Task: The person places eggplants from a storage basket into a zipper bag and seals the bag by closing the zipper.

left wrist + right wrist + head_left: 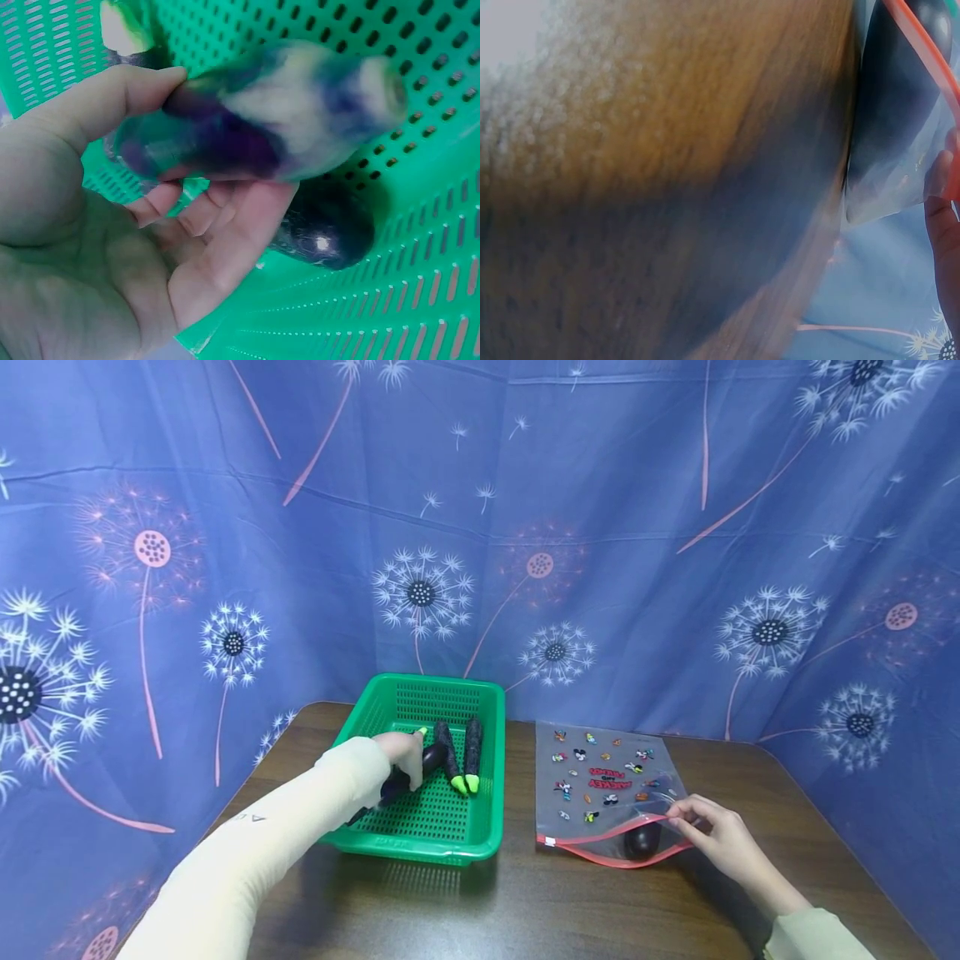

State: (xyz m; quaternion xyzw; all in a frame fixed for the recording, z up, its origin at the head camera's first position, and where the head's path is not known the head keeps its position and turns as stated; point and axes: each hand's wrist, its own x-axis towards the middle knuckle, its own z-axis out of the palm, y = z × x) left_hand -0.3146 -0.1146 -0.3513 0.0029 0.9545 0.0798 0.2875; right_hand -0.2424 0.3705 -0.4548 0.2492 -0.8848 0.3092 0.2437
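My left hand (403, 753) reaches into the green basket (491, 760) and grips a dark purple eggplant (247, 124) between thumb and fingers. The eggplant has a pale, whitish patch near its cut end. Beneath it in the left wrist view lies another glossy dark eggplant (334, 229). On the right, my right hand (716, 837) pinches the red-edged mouth of a clear zip bag (551, 781) printed with cartoon figures. The bag's mouth gapes toward me, and a dark eggplant (642, 842) lies inside it, near the opening.
Two dark, rough, long vegetables (472, 747) with bright green ends lie at the basket's right side. Basket and bag stand side by side on a brown wooden table (517, 910). A blue dandelion-print curtain (465, 527) hangs behind and along both sides.
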